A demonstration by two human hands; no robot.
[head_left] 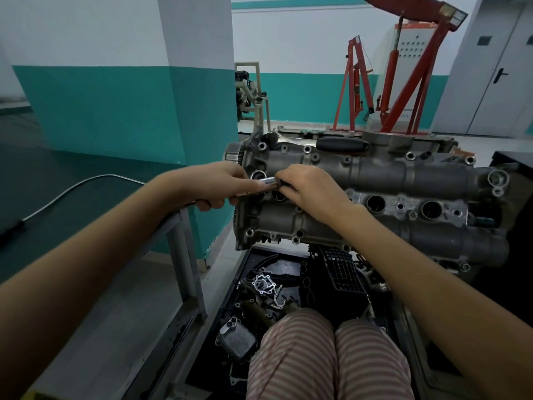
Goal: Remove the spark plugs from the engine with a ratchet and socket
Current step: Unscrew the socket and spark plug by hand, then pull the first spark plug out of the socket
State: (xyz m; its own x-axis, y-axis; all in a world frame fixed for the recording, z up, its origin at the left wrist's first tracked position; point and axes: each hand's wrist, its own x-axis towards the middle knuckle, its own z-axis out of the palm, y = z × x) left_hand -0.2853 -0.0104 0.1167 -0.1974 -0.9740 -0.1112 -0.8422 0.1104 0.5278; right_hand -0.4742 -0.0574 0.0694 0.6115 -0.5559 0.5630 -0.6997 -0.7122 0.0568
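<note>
Both hands, left hand (222, 186) and right hand (310, 186), grip the socket (266, 181).

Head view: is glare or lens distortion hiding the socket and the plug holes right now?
Head view: a bright highlight runs along the chrome socket, but its outline stays readable; the open plug holes are deep in shadow, so their contents cannot be seen; wide-angle distortion bows the frame edges and forearms; both hands, left hand and right hand, look sharp.

Over the engine (375, 180), the left hand (222, 183) grips a shiny socket (266, 182) lying sideways; the right hand (305, 186) pinches its open end, above a plug hole (279, 195)
</note>
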